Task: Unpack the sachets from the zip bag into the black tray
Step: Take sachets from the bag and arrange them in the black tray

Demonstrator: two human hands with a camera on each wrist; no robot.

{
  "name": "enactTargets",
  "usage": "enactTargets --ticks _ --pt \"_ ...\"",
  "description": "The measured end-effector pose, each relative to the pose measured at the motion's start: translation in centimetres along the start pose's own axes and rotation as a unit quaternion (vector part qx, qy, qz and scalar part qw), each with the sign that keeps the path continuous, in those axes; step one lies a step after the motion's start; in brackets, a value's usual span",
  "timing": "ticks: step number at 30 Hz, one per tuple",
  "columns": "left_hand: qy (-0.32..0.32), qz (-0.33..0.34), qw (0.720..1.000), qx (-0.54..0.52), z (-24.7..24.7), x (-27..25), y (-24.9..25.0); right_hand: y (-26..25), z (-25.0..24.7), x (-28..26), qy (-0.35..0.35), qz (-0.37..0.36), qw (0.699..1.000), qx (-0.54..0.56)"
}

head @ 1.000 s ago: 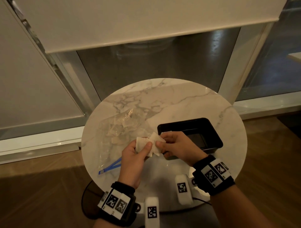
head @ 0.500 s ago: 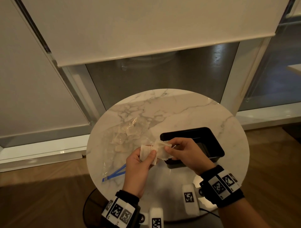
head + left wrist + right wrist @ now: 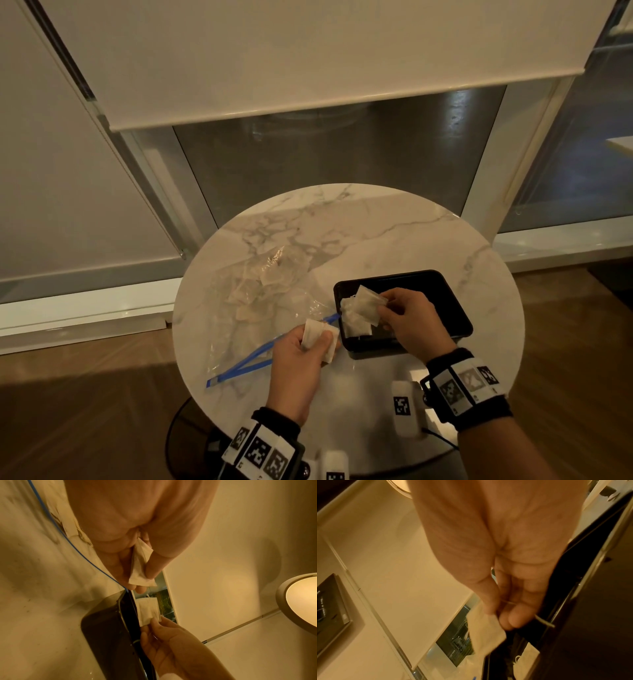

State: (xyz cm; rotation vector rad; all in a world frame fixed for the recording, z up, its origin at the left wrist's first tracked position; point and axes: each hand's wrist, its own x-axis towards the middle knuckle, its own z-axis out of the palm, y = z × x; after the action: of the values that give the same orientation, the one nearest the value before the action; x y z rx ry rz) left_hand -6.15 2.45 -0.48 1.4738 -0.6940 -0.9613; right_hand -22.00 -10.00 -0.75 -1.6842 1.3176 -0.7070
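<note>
My left hand (image 3: 310,346) pinches a white sachet (image 3: 318,337) between thumb and fingers, just left of the black tray (image 3: 455,310); the same sachet (image 3: 139,573) shows in the left wrist view. My right hand (image 3: 394,308) pinches other pale sachets (image 3: 361,308) over the tray's near-left corner, and the right wrist view shows one such sachet (image 3: 485,631) hanging from its fingertips. The clear zip bag (image 3: 260,301) with a blue zip strip (image 3: 260,358) lies flat on the marble table (image 3: 394,236), several sachets still inside.
The round table's edge lies close around the tray on the right. Behind the table stand a window wall and a lowered blind (image 3: 239,58). Wooden floor (image 3: 68,411) lies to the left and right. White marker blocks (image 3: 404,409) project from my wrist bands.
My hands have drawn apart: the right carried its sachets rightward over the tray, while the left stayed near the bag with one sachet. The head view shifted, so the table sits lower.
</note>
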Motion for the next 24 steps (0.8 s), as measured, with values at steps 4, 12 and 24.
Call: enactTargets --ticks 4,12,24 --pt "-0.023 -0.022 0.999 0.025 0.6 0.2 -0.7 0.5 0.1 1.3 -0.082 0.010 0.991 -0.106" --pt "-0.044 -0.032 0.996 0.074 1.4 0.7 -1.6 0.4 3.2 3.0 -0.075 0.070 0.967 -0.234" --pt "-0.041 -0.034 0.995 0.088 1.3 1.0 -1.9 0.3 4.0 3.2 -0.050 0.119 0.964 -0.234"
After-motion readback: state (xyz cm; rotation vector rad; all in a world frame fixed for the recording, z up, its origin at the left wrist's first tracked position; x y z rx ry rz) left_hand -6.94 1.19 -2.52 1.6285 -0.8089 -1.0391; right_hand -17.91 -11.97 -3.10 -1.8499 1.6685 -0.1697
